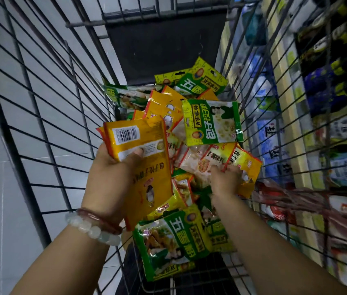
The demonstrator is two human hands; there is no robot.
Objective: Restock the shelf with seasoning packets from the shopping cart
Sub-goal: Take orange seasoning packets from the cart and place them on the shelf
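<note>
A: Left hand point(113, 167), state of the grip?

B: Clamped. Thumb lies across the barcode side of a small stack of yellow seasoning packets point(138, 145), fingers behind them. The stack is held up above the pile, backs toward the camera. Two bracelets on that wrist: a pale bead bracelet point(92, 229) and a reddish bangle point(98, 218) just above it.

A: Right hand point(224, 177)?

B: Lower, down in the pile. Its fingers are curled onto the edge of a yellow-and-clear packet point(221, 158) lying at the right side of the heap. It reads as a pinch, though the fingertips are partly buried among the packets.

A: And the rest of the stock?

B: Loose heap of seasoning packets point(168, 107) in the wire shopping cart point(47, 116), yellow ones and green ones mixed. One green packet point(212, 122) sits on top, face up, just beyond the right hand. Another green packet point(172, 241) lies nearest the camera, between the two forearms. More green ones lean at the far end of the heap against the cart's dark end panel point(164, 43).

A: Surroundings?

B: Shelf point(308, 133) to the right, seen through the cart's wire side, stocked with bagged goods, blurred. Pale tiled floor point(2, 188) to the left.
</note>
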